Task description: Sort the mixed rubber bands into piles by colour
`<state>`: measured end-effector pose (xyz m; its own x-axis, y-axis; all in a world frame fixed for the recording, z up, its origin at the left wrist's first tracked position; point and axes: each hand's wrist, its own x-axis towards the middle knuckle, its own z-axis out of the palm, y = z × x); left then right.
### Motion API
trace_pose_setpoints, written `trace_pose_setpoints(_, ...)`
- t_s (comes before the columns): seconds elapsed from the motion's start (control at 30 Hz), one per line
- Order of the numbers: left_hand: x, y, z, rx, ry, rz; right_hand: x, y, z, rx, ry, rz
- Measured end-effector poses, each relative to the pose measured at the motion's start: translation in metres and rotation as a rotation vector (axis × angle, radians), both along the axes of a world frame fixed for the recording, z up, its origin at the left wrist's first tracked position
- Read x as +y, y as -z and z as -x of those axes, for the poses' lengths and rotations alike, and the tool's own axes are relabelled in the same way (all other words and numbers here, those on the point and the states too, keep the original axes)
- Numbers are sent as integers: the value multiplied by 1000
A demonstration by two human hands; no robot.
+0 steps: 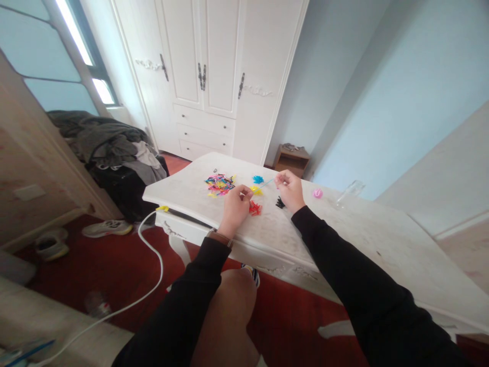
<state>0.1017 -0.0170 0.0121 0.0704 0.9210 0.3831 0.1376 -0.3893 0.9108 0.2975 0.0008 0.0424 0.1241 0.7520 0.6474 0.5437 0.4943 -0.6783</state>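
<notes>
A thin light-blue strand runs taut between my two hands over the white table. My left hand pinches its near end, fingers closed. My right hand has the other end between thumb and fingers. Below and around lie small piles of thin coloured pieces, too small to name surely: a blue pile, a yellow pile, a red pile beside my left hand, and a black pile partly behind my right hand. A mixed-colour pile lies left of my left hand.
On the white table, a pink item and a clear glass container lie to the right. A white cable with a yellow end hangs at the table's left edge. Clothes are heaped at left; a wardrobe stands behind.
</notes>
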Motion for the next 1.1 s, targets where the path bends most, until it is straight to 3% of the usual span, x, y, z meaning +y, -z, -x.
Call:
trace_pose_setpoints(0.17, 2, 4, 2, -52, 12, -10, -7, 6, 14, -80, -173, 82)
trace_pose_setpoints(0.57, -1, 3, 2, -54, 93, 4, -16, 3, 18, -147, -231, 151)
trace_pose_setpoints(1.1, -4, -2, 3, -42, 17, -6, -16, 5, 18, -149, -259, 181)
